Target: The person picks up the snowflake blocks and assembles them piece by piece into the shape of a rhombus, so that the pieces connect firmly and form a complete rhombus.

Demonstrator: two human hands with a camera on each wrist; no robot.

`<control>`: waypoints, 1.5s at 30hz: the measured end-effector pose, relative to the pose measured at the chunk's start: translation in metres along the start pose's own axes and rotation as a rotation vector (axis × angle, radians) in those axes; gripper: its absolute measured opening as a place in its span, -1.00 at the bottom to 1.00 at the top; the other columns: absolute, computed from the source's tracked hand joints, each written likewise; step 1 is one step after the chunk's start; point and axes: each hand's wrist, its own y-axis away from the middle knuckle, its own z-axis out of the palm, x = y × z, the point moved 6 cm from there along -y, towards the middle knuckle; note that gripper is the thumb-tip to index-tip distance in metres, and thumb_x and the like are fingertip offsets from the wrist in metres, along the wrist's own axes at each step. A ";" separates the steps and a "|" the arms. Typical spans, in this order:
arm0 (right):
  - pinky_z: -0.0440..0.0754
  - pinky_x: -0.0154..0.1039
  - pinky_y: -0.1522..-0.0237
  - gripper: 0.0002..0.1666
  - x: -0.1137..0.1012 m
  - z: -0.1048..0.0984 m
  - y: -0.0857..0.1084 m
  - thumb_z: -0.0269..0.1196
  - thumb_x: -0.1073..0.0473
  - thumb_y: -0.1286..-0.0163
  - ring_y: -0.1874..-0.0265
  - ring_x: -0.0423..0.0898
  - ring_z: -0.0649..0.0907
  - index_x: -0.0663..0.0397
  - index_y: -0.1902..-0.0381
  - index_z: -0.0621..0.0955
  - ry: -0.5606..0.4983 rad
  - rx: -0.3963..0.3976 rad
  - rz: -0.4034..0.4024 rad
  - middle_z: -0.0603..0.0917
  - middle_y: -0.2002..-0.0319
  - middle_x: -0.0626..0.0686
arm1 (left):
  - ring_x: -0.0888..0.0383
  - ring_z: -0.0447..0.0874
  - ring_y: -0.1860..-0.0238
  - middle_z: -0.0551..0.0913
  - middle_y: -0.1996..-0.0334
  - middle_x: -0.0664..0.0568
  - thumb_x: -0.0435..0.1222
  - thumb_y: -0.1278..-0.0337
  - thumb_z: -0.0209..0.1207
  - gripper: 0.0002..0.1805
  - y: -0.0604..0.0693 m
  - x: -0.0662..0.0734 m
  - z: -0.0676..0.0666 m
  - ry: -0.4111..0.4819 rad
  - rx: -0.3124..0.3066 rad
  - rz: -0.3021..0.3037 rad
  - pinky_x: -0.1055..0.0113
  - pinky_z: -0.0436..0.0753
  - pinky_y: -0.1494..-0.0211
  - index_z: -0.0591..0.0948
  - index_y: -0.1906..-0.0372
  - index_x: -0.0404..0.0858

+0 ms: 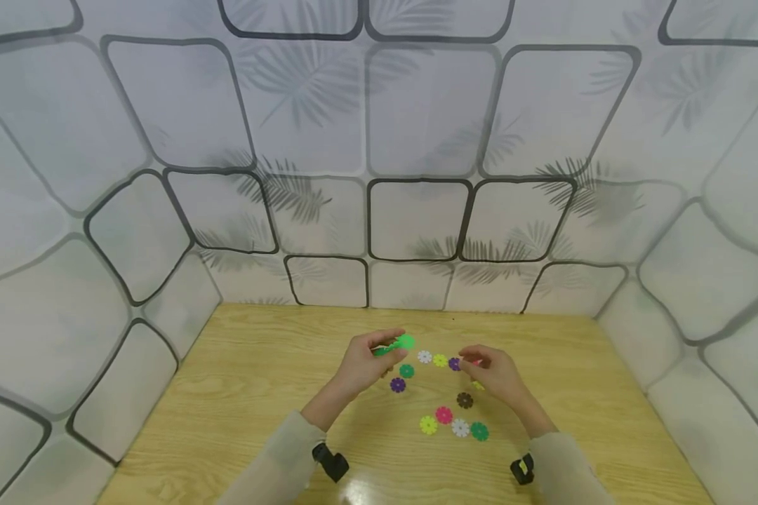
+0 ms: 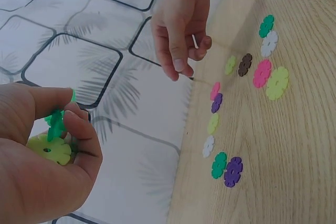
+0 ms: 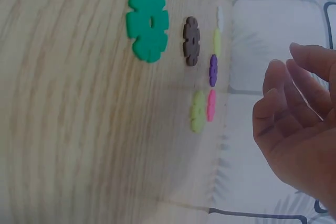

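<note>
Flower pieces lay in a ragged ring on the table, short of its far edge.
Your left hand curled round at least one green piece and a yellow piece; your right hand, loosely bent and empty, partly hid a pink piece and a lime piece from the head view. Patterned wall stood beyond that edge.
</note>
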 end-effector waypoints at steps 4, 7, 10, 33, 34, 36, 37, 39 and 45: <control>0.70 -0.35 0.29 -0.68 0.010 -0.003 0.001 0.36 0.20 -0.50 0.31 -0.12 0.71 0.26 -0.12 0.71 0.050 0.026 0.016 0.79 0.06 0.18 | 0.25 0.57 0.40 0.69 -0.05 -0.22 -0.33 -0.44 0.31 -0.54 0.000 -0.001 -0.001 0.018 0.006 -0.003 0.41 0.59 0.36 0.62 -0.37 -0.28; 0.66 -0.39 0.23 -0.71 0.018 -0.006 0.003 0.37 0.20 -0.49 0.27 -0.22 0.66 0.21 -0.09 0.74 0.085 0.041 0.039 0.79 0.08 0.16 | 0.26 0.59 0.44 0.70 0.00 -0.22 -0.35 -0.44 0.31 -0.54 0.000 -0.001 -0.003 0.029 0.013 0.000 0.44 0.57 0.40 0.61 -0.37 -0.28; 0.66 -0.37 0.23 -0.70 0.026 -0.008 0.005 0.36 0.20 -0.49 0.26 -0.20 0.66 0.23 -0.09 0.73 0.112 0.038 0.053 0.79 0.09 0.16 | 0.27 0.61 0.48 0.72 0.00 -0.26 -0.35 -0.44 0.30 -0.54 0.001 0.000 -0.004 0.027 0.017 0.008 0.47 0.55 0.45 0.61 -0.37 -0.30; 0.73 0.17 -0.09 -0.57 0.066 -0.006 0.015 0.44 0.21 -0.34 0.02 0.20 0.71 0.37 -0.09 0.69 0.252 0.017 0.088 0.71 0.00 0.31 | 0.20 0.70 0.43 0.78 0.02 -0.28 -0.34 -0.44 0.31 -0.52 0.002 0.001 -0.006 0.001 0.017 0.017 0.34 0.70 0.39 0.60 -0.39 -0.27; 0.73 0.16 -0.08 -0.58 0.065 -0.006 0.014 0.44 0.22 -0.34 0.03 0.20 0.71 0.37 -0.08 0.70 0.254 0.019 0.086 0.71 0.01 0.31 | 0.19 0.71 0.43 0.78 0.02 -0.28 -0.34 -0.43 0.31 -0.52 0.002 0.001 -0.007 0.000 0.018 0.017 0.32 0.70 0.39 0.60 -0.39 -0.27; 0.73 0.14 -0.07 -0.60 0.065 -0.005 0.014 0.44 0.23 -0.34 0.04 0.17 0.70 0.36 -0.06 0.71 0.259 0.016 0.091 0.71 0.02 0.30 | 0.18 0.71 0.43 0.78 0.04 -0.27 -0.34 -0.43 0.31 -0.52 0.002 0.001 -0.007 -0.003 0.020 0.015 0.29 0.72 0.39 0.60 -0.39 -0.26; 0.73 0.13 -0.07 -0.61 0.065 -0.005 0.014 0.44 0.23 -0.35 0.04 0.16 0.70 0.36 -0.05 0.71 0.261 0.014 0.096 0.71 0.02 0.29 | 0.18 0.72 0.43 0.79 0.04 -0.27 -0.34 -0.43 0.31 -0.53 0.001 0.000 -0.007 -0.005 0.021 0.015 0.28 0.72 0.39 0.61 -0.38 -0.27; 0.72 0.14 -0.07 -0.63 0.062 -0.005 0.015 0.43 0.23 -0.35 0.04 0.15 0.69 0.36 -0.04 0.71 0.257 0.007 0.103 0.70 0.02 0.28 | 0.14 0.73 0.42 0.78 0.06 -0.27 -0.33 -0.43 0.31 -0.53 0.001 -0.001 -0.007 -0.004 0.022 0.017 0.29 0.72 0.40 0.61 -0.37 -0.28; 0.72 0.14 -0.07 -0.65 0.056 -0.005 0.016 0.45 0.25 -0.34 0.06 0.13 0.69 0.35 -0.01 0.70 0.254 -0.002 0.114 0.70 0.04 0.25 | 0.14 0.76 0.37 0.78 0.05 -0.29 -0.34 -0.44 0.31 -0.53 0.001 -0.002 -0.008 0.010 0.024 0.011 0.38 0.73 0.37 0.60 -0.38 -0.30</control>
